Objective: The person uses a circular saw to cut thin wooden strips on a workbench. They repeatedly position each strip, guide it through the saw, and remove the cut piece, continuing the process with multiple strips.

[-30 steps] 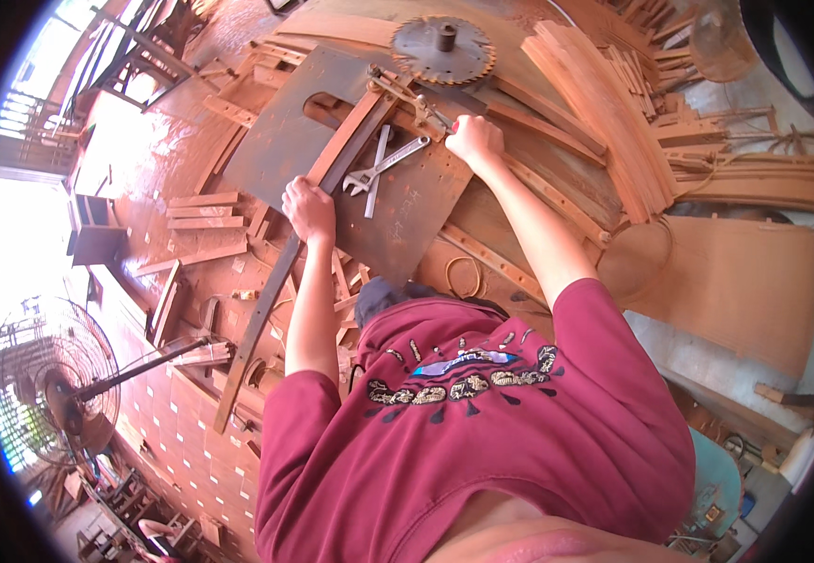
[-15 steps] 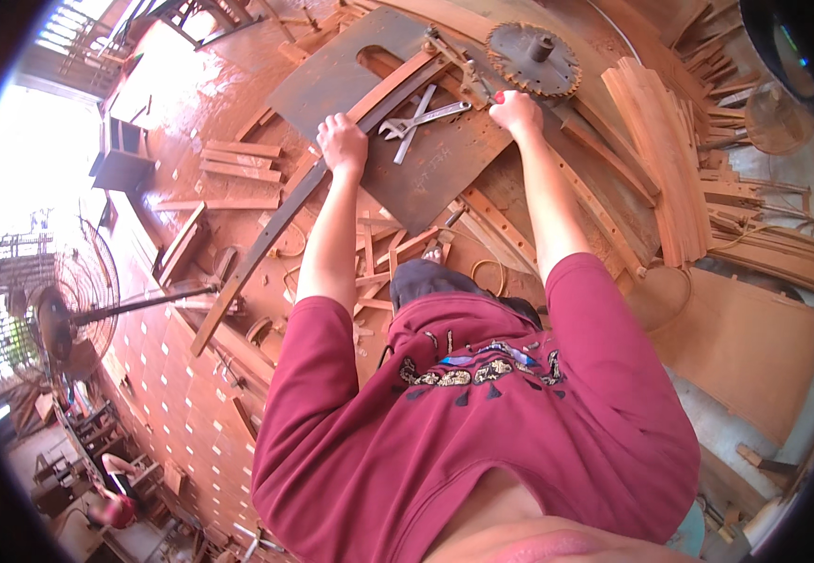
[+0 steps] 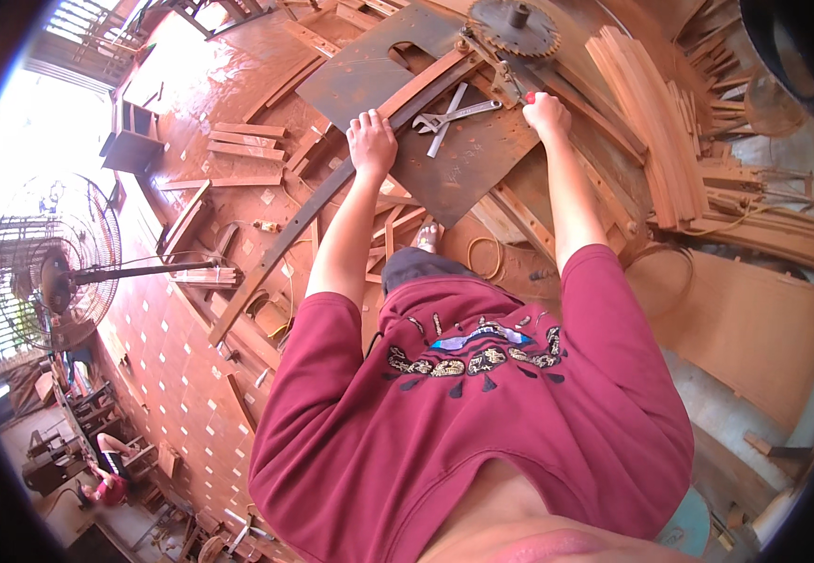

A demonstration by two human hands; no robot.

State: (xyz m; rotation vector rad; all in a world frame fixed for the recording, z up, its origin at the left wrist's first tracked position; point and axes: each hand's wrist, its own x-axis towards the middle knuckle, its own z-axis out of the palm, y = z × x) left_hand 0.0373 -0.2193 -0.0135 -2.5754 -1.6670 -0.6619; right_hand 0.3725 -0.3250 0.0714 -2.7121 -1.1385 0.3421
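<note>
A flat dark metal plate (image 3: 355,80) lies in front of me, with a slot cut in it and rust-coloured dust on it. Across it runs a long wooden bar (image 3: 280,242), its near end reaching far out to the left. My left hand (image 3: 372,145) is closed over this bar at the plate's left edge. At the plate's right side my right hand (image 3: 547,117) is closed around a small red handle (image 3: 531,98), beside a metal clamp fitting (image 3: 505,77). An adjustable wrench (image 3: 458,114) crosses a flat grey metal strip (image 3: 446,131) on the plate between my hands.
A toothed circular saw blade (image 3: 515,30) sits beyond the plate. Curved wooden boards (image 3: 646,131) are stacked at right. Wood offcuts (image 3: 243,141) litter the tiled floor, with a yellow hose (image 3: 486,258) near my foot (image 3: 428,235). A standing fan (image 3: 60,281) is at left; another person (image 3: 106,488) sits lower left.
The view has shifted, so the plate, wrench and both hands appear farther right and the saw blade higher. My foot now shows. Both hands keep their hold.
</note>
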